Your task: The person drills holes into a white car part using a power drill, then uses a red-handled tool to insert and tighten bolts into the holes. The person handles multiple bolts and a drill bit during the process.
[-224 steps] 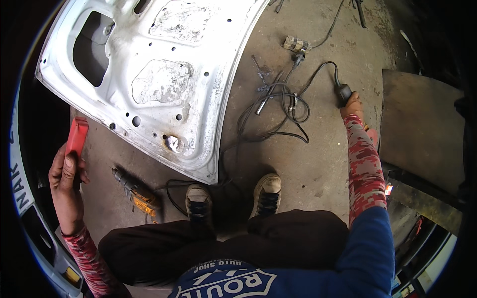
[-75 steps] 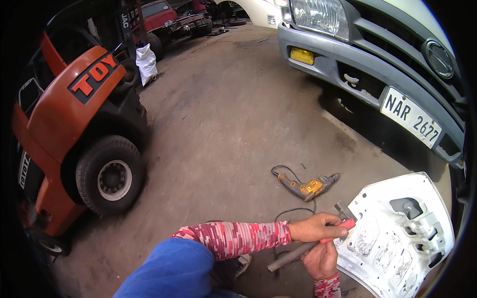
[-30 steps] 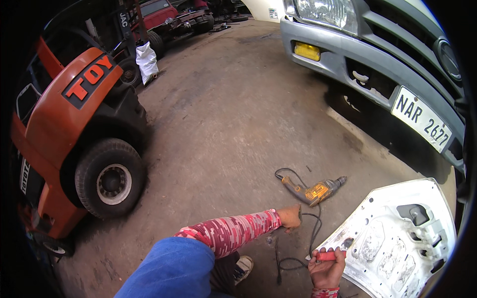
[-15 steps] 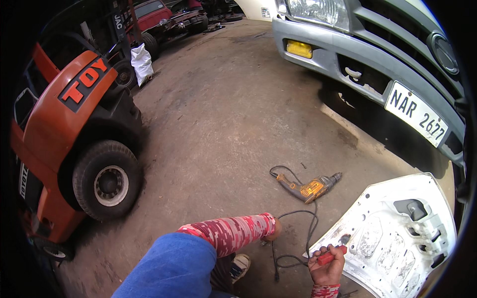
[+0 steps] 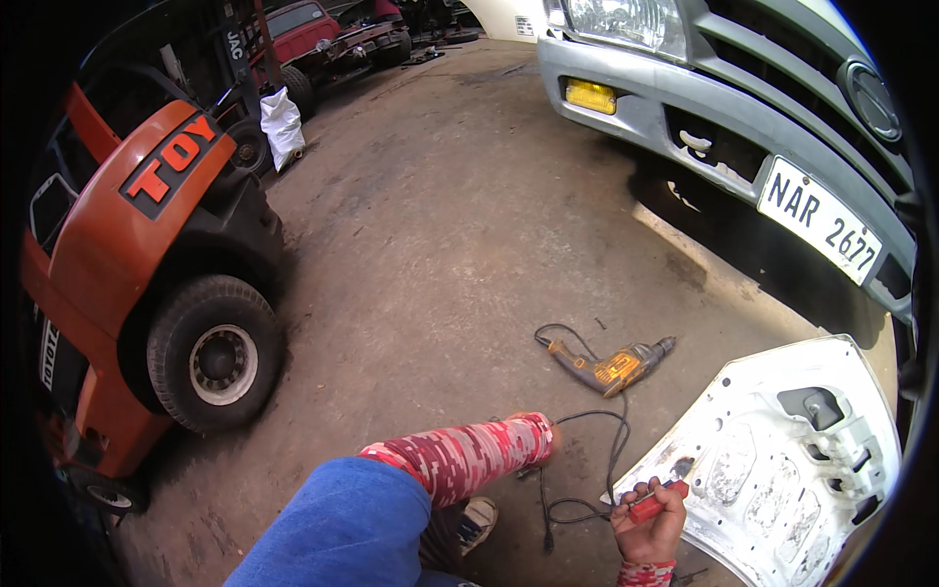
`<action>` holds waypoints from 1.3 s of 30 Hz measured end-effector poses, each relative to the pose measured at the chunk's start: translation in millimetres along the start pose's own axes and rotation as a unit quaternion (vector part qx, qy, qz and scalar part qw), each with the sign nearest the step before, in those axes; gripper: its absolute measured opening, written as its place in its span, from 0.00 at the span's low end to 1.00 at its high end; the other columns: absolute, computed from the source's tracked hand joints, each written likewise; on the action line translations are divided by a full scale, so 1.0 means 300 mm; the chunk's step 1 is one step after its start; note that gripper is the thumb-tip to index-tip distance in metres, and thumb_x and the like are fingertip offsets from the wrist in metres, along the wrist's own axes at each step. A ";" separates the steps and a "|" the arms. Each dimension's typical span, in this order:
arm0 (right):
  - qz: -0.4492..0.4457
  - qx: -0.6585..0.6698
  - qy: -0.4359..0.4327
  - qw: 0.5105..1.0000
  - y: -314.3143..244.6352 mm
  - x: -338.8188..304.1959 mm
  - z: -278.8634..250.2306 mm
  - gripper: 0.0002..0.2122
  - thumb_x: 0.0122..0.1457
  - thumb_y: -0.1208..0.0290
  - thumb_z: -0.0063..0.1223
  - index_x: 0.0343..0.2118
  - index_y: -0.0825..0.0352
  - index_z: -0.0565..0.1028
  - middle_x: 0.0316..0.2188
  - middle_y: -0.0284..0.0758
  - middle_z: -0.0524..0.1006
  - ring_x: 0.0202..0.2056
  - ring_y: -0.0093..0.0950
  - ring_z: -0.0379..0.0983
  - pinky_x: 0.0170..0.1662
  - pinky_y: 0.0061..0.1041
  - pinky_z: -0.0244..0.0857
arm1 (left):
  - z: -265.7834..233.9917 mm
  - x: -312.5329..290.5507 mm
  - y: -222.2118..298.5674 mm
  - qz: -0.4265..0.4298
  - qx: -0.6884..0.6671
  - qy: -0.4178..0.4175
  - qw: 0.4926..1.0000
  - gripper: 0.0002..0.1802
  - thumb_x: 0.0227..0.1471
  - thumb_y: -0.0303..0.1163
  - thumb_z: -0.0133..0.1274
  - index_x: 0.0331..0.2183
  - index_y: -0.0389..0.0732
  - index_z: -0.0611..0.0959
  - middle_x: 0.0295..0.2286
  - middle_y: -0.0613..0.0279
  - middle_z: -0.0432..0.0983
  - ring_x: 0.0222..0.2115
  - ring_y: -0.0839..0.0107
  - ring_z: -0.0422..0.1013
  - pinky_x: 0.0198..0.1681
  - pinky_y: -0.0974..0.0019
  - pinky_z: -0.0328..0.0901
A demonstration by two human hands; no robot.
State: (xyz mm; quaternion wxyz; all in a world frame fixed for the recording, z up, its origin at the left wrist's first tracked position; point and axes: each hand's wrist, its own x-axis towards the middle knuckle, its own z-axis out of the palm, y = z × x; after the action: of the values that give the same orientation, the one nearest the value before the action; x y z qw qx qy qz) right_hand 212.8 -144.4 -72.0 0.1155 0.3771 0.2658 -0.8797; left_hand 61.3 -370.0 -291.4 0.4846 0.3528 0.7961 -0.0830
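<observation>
In my right hand (image 5: 648, 528) is a short red, block-like piece (image 5: 658, 501); my fingers are closed round it and hide what kind of thing it is. That hand is over the near left edge of a white metal panel (image 5: 719, 489) with cut-outs and worn patches. My left arm, in a red patterned sleeve, reaches across to the right. Little of my left hand (image 5: 556, 436) shows past the cuff, and its fingers are hidden. Close to it runs a black cord (image 5: 618, 452). A yellow and black power drill (image 5: 614, 370) lies on the concrete beyond both hands.
A light-coloured vehicle's front bumper (image 5: 646, 112) stands at the far right. On the left is an orange forklift (image 5: 93, 254) with a large tyre (image 5: 217, 357). A white sack (image 5: 282, 127) and a red vehicle (image 5: 293, 20) are farther back. My shoe (image 5: 477, 523) is near the cord.
My left forearm and cuff have shifted slightly to the right. My right hand keeps its grip on the red piece. The whole view has moved a little; the drill lies as before.
</observation>
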 end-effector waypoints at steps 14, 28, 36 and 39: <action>0.008 0.004 -0.015 1.000 0.006 -0.046 -0.008 0.08 0.50 0.67 0.56 0.34 0.55 0.76 0.28 0.25 0.77 0.29 0.28 0.74 0.32 0.30 0.69 | -0.084 -0.269 0.064 -0.129 0.020 -0.006 0.991 0.20 0.47 0.44 0.61 0.40 0.43 0.86 0.36 0.50 0.83 0.38 0.54 0.78 0.42 0.50 0.71; -0.008 -0.145 -0.089 0.985 0.050 -0.067 -0.003 0.17 0.50 0.70 0.51 0.46 0.60 0.75 0.36 0.36 0.80 0.32 0.35 0.79 0.30 0.34 0.75 | -0.380 -0.525 0.375 0.268 -0.443 0.257 0.816 0.23 0.63 0.48 0.50 0.35 0.34 0.82 0.25 0.58 0.79 0.29 0.65 0.75 0.36 0.59 0.69; 0.008 -0.085 -0.175 0.981 0.078 -0.021 0.013 0.18 0.52 0.68 0.50 0.46 0.65 0.75 0.32 0.39 0.81 0.31 0.37 0.81 0.33 0.33 0.78 | -0.364 -0.537 0.366 0.282 -0.627 0.079 0.722 0.20 0.66 0.46 0.47 0.38 0.37 0.80 0.26 0.68 0.74 0.25 0.78 0.65 0.28 0.69 0.64; 0.003 -0.049 -0.209 0.977 0.079 -0.018 0.041 0.19 0.53 0.67 0.50 0.48 0.66 0.73 0.35 0.40 0.81 0.35 0.38 0.81 0.35 0.33 0.79 | -0.366 -0.540 0.357 0.285 -0.597 0.108 0.742 0.19 0.65 0.44 0.48 0.41 0.36 0.80 0.30 0.66 0.76 0.27 0.78 0.67 0.29 0.69 0.64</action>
State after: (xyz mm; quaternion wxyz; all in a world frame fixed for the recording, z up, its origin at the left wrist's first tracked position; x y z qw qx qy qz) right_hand 218.5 -170.9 -70.0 0.1897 0.1800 0.2774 -0.9245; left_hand 97.2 -316.9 -77.8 0.5082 0.2086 0.5922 0.5895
